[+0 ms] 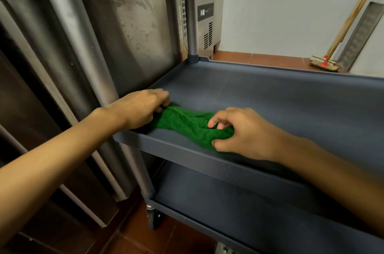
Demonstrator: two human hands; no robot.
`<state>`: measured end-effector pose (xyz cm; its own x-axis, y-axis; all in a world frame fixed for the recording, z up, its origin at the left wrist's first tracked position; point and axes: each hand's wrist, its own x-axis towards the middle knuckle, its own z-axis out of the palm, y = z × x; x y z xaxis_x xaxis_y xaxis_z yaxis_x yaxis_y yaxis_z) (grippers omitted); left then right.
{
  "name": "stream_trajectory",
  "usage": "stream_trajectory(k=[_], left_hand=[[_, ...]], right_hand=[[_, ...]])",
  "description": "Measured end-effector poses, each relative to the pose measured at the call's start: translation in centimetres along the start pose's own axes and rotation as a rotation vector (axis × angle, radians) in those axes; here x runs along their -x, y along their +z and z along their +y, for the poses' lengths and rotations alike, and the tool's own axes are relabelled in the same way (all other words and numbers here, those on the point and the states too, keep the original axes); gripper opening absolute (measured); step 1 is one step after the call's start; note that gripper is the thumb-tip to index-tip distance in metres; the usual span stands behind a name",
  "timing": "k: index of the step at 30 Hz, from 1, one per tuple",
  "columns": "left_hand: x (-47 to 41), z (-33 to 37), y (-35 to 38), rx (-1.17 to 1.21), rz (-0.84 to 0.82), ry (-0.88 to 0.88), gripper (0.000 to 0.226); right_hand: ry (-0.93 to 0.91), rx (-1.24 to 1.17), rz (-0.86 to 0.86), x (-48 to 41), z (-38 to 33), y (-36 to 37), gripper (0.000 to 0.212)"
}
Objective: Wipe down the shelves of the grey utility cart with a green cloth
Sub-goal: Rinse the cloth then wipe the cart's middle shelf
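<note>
Crowding the left side, a steel cabinet [135,35] stands just beside the grey utility cart [270,91]; the cart's upright post [190,14] rises at the far-left corner. A broom [324,62] leans on the wall beyond, and a caster [152,219] rests on the red floor tiles [259,59]. The green cloth [187,127] lies bunched on the middle shelf near the front-left corner, between both hands. The left hand [141,108] pinches its left end with curled fingers [164,95]. The right hand [239,133] grips its right end, fingers [216,120] and thumb curled narrow.
</note>
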<state>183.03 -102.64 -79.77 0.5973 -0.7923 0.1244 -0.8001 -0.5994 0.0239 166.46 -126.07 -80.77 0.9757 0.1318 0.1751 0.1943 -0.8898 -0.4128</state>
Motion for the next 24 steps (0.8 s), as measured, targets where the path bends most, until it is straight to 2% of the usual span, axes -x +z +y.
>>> stream_trajectory(k=[4,11,18,24], left_hand=[[-1.9,-0.4,0.2,-0.054,0.036,-0.03,0.03],[-4.7,-1.3,0.3,0.022,0.106,-0.131,0.03],[-7.7,-2.0,-0.1,0.078,0.246,-0.2,0.028],[-7.7,-2.4,1.0,0.081,0.152,-0.153,0.029]], right_hand=[[-0.016,0.075,0.012,-1.8,0.4,0.1,0.041],[0.008,0.168,0.063,-5.0,2.2,-0.2,0.043],[0.076,0.209,0.259,-7.8,5.4,-1.4,0.041],[0.063,0.141,0.119,-7.4,6.2,-1.4,0.047]])
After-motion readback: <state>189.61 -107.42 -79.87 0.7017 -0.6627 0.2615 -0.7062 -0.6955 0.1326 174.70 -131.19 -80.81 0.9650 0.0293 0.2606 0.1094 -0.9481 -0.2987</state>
